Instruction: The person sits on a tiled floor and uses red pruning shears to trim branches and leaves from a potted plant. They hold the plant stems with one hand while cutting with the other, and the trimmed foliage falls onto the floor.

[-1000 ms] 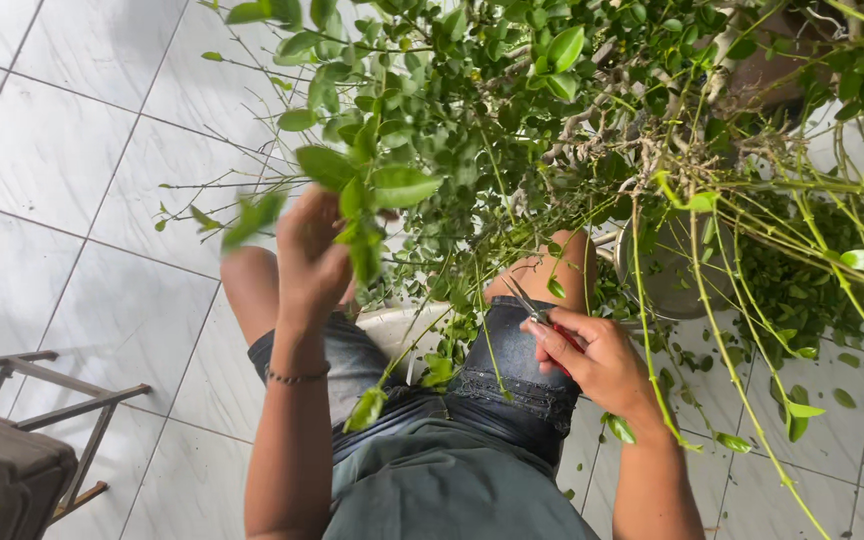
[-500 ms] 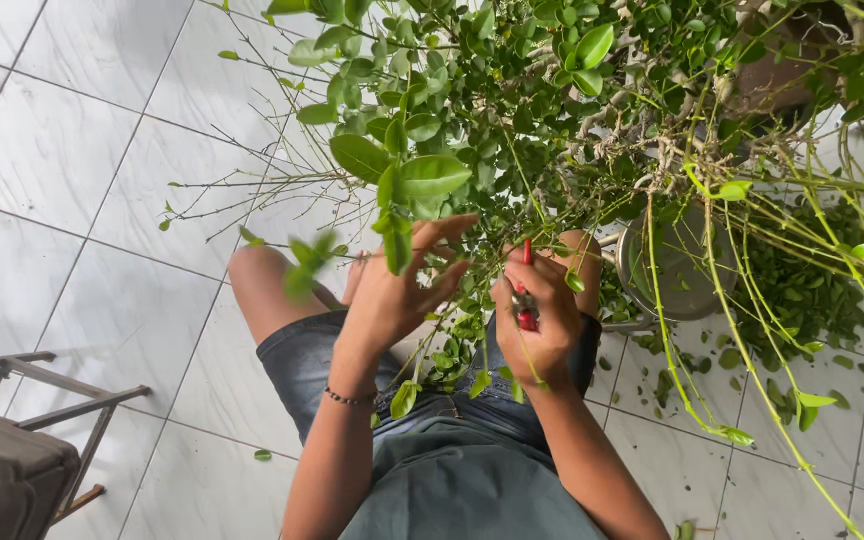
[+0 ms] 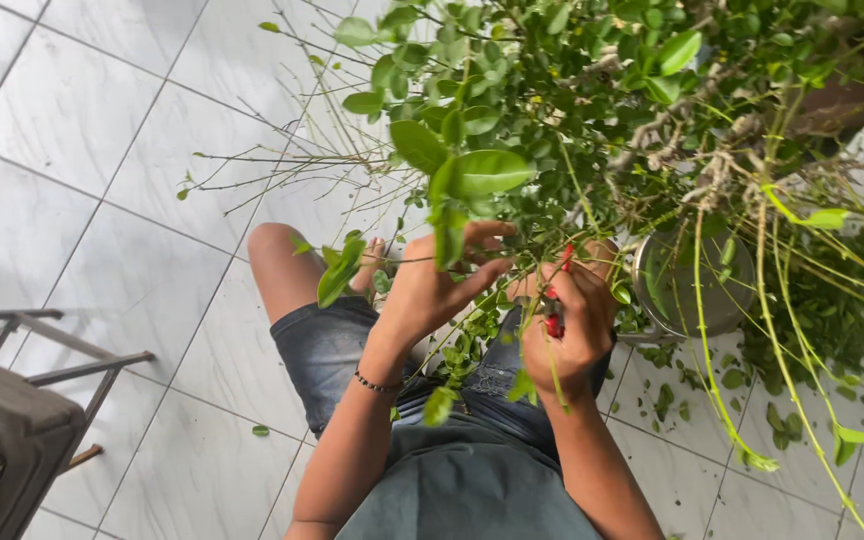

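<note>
We held a thin stem [image 3: 407, 262] in our loosely open left hand [image 3: 432, 290]; beside it, our right hand [image 3: 564, 325] gripped red-handled pruners [image 3: 555, 300], beneath the leafy plant [image 3: 592, 110].

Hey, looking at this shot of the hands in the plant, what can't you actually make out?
- Red-handled cutter, head view: its blades are hidden by the right hand and leaves.
- Left hand: which stem it holds is unclear among the foliage.
- Metal pot: its contents are screened by branches.
- Dark chair: cut off by the left edge.
</note>
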